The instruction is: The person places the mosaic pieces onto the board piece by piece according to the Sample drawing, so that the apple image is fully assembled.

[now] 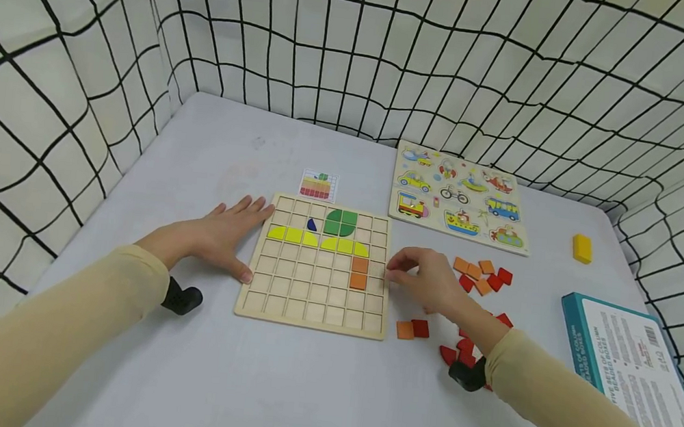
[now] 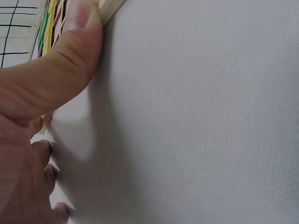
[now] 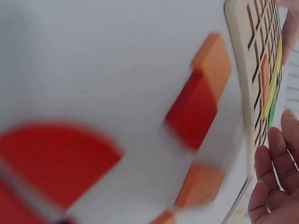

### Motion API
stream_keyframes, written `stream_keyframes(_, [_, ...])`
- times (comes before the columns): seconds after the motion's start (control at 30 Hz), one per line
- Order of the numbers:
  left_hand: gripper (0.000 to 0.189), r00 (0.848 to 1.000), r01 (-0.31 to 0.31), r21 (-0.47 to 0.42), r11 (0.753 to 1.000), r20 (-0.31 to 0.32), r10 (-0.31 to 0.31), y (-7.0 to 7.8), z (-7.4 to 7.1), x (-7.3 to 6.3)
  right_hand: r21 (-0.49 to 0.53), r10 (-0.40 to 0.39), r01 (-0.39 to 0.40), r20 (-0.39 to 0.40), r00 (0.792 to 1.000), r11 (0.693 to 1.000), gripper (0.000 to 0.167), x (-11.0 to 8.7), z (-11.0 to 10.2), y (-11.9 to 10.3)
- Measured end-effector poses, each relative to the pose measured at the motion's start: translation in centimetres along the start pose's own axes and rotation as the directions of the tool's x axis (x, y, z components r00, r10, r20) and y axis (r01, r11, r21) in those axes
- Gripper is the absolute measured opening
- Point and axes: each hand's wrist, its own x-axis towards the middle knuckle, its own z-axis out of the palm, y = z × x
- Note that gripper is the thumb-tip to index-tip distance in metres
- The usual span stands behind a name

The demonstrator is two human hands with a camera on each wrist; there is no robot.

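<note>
My left hand point(image 1: 222, 233) lies with spread fingers at the left edge of a wooden grid board point(image 1: 301, 311), its thumb against the rim in the left wrist view. Green tiles point(image 1: 340, 223), a blue piece point(image 1: 312, 224), a row of yellow pieces point(image 1: 293, 235) and two orange tiles point(image 1: 358, 281) sit in the grid. My right hand point(image 1: 431, 280) is at the board's right edge, thumb and index fingertips close together; I cannot tell whether a tile is between them. Below it lie a loose orange tile point(image 1: 405, 330) and a red tile point(image 1: 420, 328).
A small pattern card point(image 1: 319, 185) lies behind the board. Several loose orange and red tiles point(image 1: 485, 268) are scattered on the right, with red rounded pieces point(image 1: 448, 355) nearer. Beyond are a vehicle puzzle point(image 1: 461, 197), a yellow block point(image 1: 582, 249) and a teal-edged box point(image 1: 636, 372). Black netting surrounds the table.
</note>
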Motion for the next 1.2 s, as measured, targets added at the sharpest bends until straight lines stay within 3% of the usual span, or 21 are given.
stream_keyframes(0.2, [0.134, 1.0, -0.007, 0.004, 1.0, -0.002, 0.007, -0.1, 0.0, 0.0, -0.048, 0.072, -0.072, 0.005, 0.997, 0.996, 0.021, -1.4, -2.4, 3.3])
stream_keyframes(0.43, [0.134, 1.0, -0.006, 0.004, 1.0, -0.002, 0.006, 0.1, -0.2, 0.0, -0.097, -0.032, 0.039, 0.078, 0.996, 0.995, 0.038, -2.8, -3.0, 6.0])
stream_keyframes(0.57, [0.134, 1.0, -0.004, -0.003, 1.0, 0.0, 0.004, 0.1, -0.1, 0.0, -0.128, -0.082, 0.097, 0.119, 0.99, 0.987, 0.049, -3.0, -3.2, 6.6])
stream_keyframes(0.77, [0.134, 1.0, 0.0, -0.005, 1.0, -0.004, 0.0, -0.2, 0.3, 0.3, -0.182, -0.098, 0.12, 0.125, 0.987, 0.976, 0.053, -2.8, -3.1, 6.9])
stream_keyframes(1.2, [0.134, 1.0, 0.002, 0.0, 1.0, -0.009, -0.002, -0.2, 0.3, 0.4, -0.186, -0.098, 0.106, 0.056, 0.994, 0.977, 0.049, -3.0, -2.8, 6.6])
